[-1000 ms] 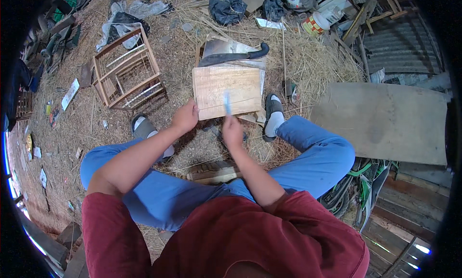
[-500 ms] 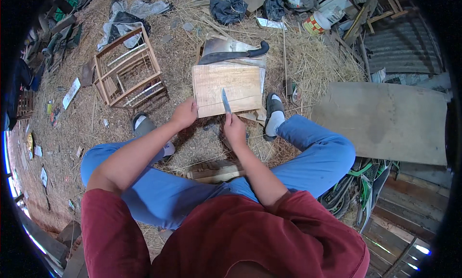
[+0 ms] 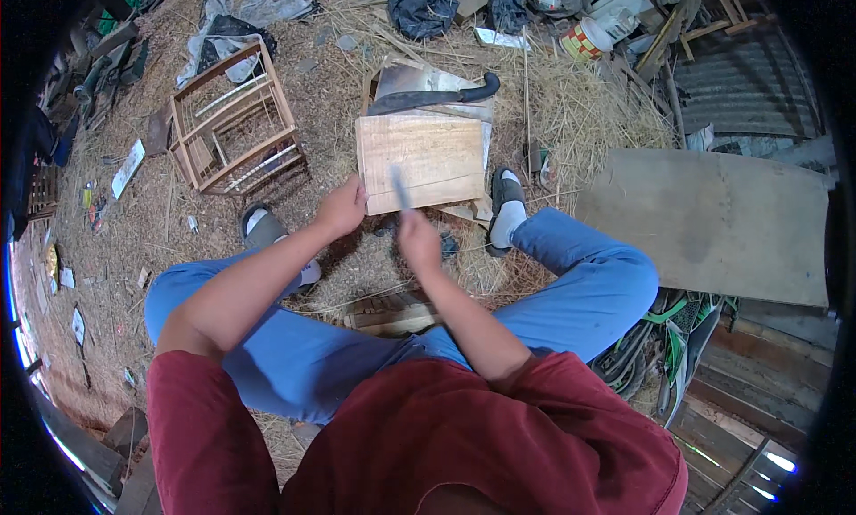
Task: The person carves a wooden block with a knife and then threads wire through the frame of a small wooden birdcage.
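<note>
Between my feet lies a pale wooden board [image 3: 437, 149] with a dark line running across its lower part. My left hand [image 3: 342, 208] grips the board's left edge near its lower corner. In my right hand [image 3: 419, 240] is a knife [image 3: 400, 187], its blade blurred and pointing up over the lower middle of the board. Whether the blade touches the wood I cannot tell. A machete [image 3: 428, 97] with a black curved handle rests just beyond the board, on a stained sheet [image 3: 419, 76].
A slatted wooden frame [image 3: 234, 118] stands on the straw-strewn ground at left. At right lies a large flat panel [image 3: 713, 221]. Black plastic bags [image 3: 423, 11] and a patterned bucket [image 3: 586, 40] sit at the far side. A wood block [image 3: 392, 320] lies between my legs.
The knife in my right hand has shifted left along the board and is now blurred by motion. My left hand stays on the board's edge.
</note>
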### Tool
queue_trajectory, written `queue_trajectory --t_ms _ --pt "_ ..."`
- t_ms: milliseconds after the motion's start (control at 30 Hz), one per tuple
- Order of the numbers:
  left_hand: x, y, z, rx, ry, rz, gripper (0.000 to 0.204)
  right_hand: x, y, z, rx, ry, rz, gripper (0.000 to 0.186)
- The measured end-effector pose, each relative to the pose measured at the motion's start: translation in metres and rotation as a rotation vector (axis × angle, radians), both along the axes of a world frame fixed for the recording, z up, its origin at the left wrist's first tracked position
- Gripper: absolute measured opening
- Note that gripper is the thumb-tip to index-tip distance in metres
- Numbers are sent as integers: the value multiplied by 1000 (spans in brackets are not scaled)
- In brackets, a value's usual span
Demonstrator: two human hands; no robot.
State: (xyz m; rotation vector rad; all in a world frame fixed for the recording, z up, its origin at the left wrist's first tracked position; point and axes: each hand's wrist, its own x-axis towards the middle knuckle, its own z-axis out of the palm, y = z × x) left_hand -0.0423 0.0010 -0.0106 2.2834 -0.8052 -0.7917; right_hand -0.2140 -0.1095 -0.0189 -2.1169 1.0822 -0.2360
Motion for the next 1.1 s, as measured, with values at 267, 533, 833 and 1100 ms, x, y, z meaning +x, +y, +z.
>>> queue_trajectory --t_ms 267,533,833,1100 --pt "1 6 -2 -7 -14 -26 25 1 -32 -2 62 58 -136 36" --pt "-3 3 -9 -125 -6 47 21 6 6 4 68 154 102 35" --pt "-6 -1 -3 -109 -28 80 20 -5 -1 -1 -7 20 107 35" --pt "-7 8 2 -101 -48 79 19 -9 -59 9 11 166 -104 37"
